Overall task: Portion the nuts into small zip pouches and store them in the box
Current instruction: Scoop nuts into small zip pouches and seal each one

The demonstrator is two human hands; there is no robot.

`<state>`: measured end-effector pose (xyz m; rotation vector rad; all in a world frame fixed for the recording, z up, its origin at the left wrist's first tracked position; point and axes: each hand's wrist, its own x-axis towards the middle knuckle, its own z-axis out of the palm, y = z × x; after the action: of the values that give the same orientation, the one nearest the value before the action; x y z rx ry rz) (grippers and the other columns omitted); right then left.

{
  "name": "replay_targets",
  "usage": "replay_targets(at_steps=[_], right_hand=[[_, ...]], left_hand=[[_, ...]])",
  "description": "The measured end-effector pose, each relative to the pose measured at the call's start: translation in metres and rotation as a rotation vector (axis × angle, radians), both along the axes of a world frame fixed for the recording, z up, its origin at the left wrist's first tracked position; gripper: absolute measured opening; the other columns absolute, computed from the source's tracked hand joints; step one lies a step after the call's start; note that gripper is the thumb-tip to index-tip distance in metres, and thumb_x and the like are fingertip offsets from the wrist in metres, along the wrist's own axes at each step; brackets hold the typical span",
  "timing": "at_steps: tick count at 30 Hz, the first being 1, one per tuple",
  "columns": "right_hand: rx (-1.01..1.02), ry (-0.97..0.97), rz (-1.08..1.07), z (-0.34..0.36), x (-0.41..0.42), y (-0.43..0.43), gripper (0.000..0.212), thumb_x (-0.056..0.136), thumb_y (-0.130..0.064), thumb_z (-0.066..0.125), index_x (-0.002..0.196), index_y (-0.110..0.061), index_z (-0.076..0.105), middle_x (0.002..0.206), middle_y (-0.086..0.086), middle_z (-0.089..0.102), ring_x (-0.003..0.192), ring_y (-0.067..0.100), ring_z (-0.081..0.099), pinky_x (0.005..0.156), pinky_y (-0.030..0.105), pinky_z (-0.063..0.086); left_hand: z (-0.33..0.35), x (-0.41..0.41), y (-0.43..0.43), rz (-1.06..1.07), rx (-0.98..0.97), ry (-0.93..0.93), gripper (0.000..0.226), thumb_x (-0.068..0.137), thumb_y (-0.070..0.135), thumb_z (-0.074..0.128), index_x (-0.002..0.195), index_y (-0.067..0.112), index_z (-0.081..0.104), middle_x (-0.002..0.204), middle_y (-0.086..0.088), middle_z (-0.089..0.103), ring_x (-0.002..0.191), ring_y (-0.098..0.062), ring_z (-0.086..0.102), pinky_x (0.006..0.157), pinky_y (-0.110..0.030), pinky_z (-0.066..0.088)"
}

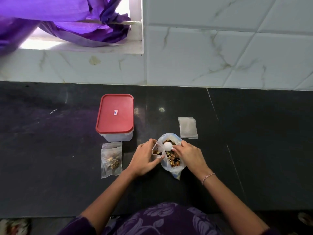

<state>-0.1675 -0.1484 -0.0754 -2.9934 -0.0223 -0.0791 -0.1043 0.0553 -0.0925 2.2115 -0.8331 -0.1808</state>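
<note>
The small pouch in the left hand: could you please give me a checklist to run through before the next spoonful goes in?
1. Small pouch held open by the left hand: ok.
2. White spoon in the right hand grip, over the nut bag: ok.
3. Spoon loaded with nuts: cannot tell.
4. Box open for storing: not ok, red lid on.
5. Spare empty pouches lying nearby: ok.
6. Filled pouches zipped shut: cannot tell.

A clear bag of nuts (171, 161) lies open, white scoop (167, 146) in its mouth, a part-filled pouch (156, 150) touching it at 9 o'clock. Filled pouches (111, 161) lie farther at 9, empty pouches (188, 127) at 1, the red-lidded box (115, 114) at 10.
</note>
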Motion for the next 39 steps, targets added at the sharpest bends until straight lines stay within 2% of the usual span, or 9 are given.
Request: replay_targets(at_steps=[3,6,12,18,21,24,27,32,39], right_hand=[[-0.045,-0.001,0.011,0.004,-0.003,-0.009,0.03,0.097,-0.04,0.045,0.105,-0.021,0.067,0.085,-0.003,0.056,0.069,0.011,0.058,0.053,0.024,0.047],[-0.048,-0.07,-0.011,0.006,0.001,-0.004,0.027,0.093,-0.039,0.051,0.097,-0.021,0.07,0.075,-0.004,0.054,0.057,0.01,0.055,0.045,0.025,0.048],[-0.048,0.057,0.047,0.004,0.015,0.014,0.035,0.1,-0.041,0.039,0.111,-0.021,0.065,0.099,0.0,0.059,0.081,0.017,0.063,0.063,0.03,0.05],[-0.129,0.061,0.04,0.02,0.008,0.001,0.04,0.097,-0.051,0.036,0.11,-0.025,0.064,0.1,-0.006,0.064,0.084,0.013,0.065,0.063,0.026,0.049],[-0.085,0.056,-0.033,0.028,0.008,-0.002,0.044,0.093,-0.055,0.039,0.117,-0.022,0.056,0.097,-0.006,0.067,0.082,0.011,0.066,0.064,0.026,0.053],[-0.06,0.113,-0.097,0.033,0.006,-0.001,0.044,0.091,-0.056,0.042,0.116,-0.02,0.042,0.087,-0.004,0.065,0.074,0.012,0.065,0.059,0.026,0.05],[-0.021,0.198,-0.08,0.037,0.005,0.002,0.04,0.092,-0.051,0.048,0.114,-0.019,0.038,0.091,-0.001,0.064,0.079,0.015,0.064,0.064,0.03,0.052],[-0.038,0.228,0.045,0.038,0.0,0.005,0.02,0.096,-0.029,0.05,0.112,-0.021,0.042,0.103,0.001,0.06,0.085,0.015,0.06,0.069,0.032,0.054],[0.138,-0.026,-0.124,0.04,-0.004,-0.002,0.018,0.091,-0.034,0.06,0.103,-0.021,0.062,0.096,-0.006,0.064,0.084,0.009,0.062,0.067,0.022,0.05]], left_hand=[[-0.001,0.001,0.003,-0.028,0.057,0.004,0.04,0.086,0.06,0.048,0.108,0.027,0.045,0.1,0.01,0.061,0.09,-0.005,0.057,0.093,-0.036,0.044],[-0.001,0.001,0.004,-0.025,0.052,0.022,0.036,0.086,0.056,0.052,0.106,0.027,0.045,0.1,0.01,0.061,0.09,-0.005,0.057,0.089,-0.036,0.048],[-0.003,0.002,0.005,0.0,0.026,0.046,0.033,0.086,0.053,0.056,0.103,0.027,0.045,0.096,0.011,0.061,0.086,-0.006,0.059,0.081,-0.037,0.051],[-0.002,0.002,0.008,0.001,0.028,0.057,0.034,0.086,0.055,0.054,0.104,0.028,0.044,0.098,0.01,0.062,0.087,-0.005,0.059,0.081,-0.035,0.051],[-0.003,0.0,0.007,0.006,0.031,0.067,0.036,0.085,0.056,0.054,0.105,0.027,0.044,0.099,0.01,0.063,0.087,-0.005,0.06,0.079,-0.036,0.052],[-0.002,-0.001,0.005,0.003,0.025,0.066,0.035,0.085,0.053,0.055,0.104,0.026,0.045,0.098,0.011,0.062,0.086,-0.005,0.06,0.078,-0.035,0.051],[-0.001,-0.002,0.005,0.002,0.031,0.066,0.035,0.085,0.052,0.056,0.105,0.025,0.046,0.098,0.011,0.062,0.087,-0.005,0.059,0.08,-0.033,0.05],[0.001,-0.003,0.006,-0.009,0.054,0.084,0.04,0.084,0.056,0.054,0.109,0.025,0.046,0.102,0.008,0.062,0.09,-0.006,0.058,0.084,-0.03,0.048],[0.003,-0.002,0.006,-0.013,0.065,0.076,0.038,0.085,0.054,0.054,0.109,0.026,0.045,0.103,0.006,0.062,0.09,-0.007,0.058,0.085,-0.03,0.048]])
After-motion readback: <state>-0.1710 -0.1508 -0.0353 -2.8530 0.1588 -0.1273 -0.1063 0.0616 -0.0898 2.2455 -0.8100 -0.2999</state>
